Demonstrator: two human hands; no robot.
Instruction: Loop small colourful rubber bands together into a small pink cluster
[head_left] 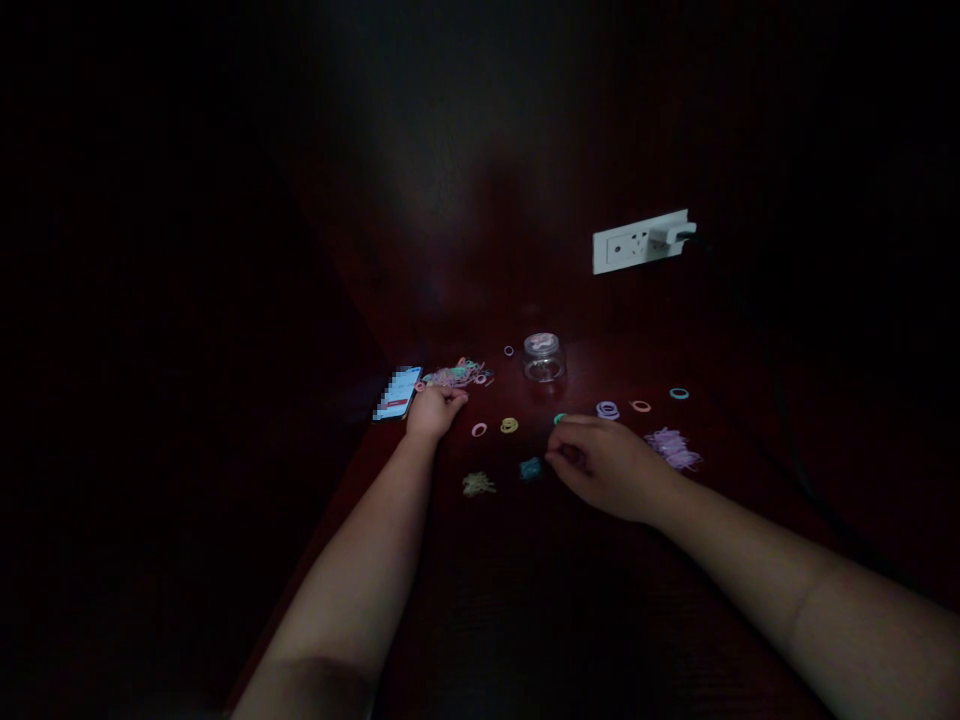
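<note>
My left hand (433, 411) rests at the near edge of a mixed pile of small coloured hair elastics (457, 374), its fingers closed with the thumb against them. Whatever it pinches is too small to make out. My right hand (604, 462) hovers by a teal pile of elastics (530, 468), thumb and fingertips pressed together; their contents are hidden. A green ring (559, 418) shows just behind its knuckles. Between the hands lie a pink ring (479, 430) and yellow rings (509, 426). A pale yellow pile (478, 484) sits nearer me. Purple elastics (673, 449) lie beyond my right wrist.
A clear lidded jar (544, 360) stands near the wall. Purple rings (607, 410), an orange ring (640, 406) and a blue ring (679, 394) lie on the right. A lit phone (398, 393) lies at left. A wall socket (641, 243) holds a white plug. The surroundings are dark.
</note>
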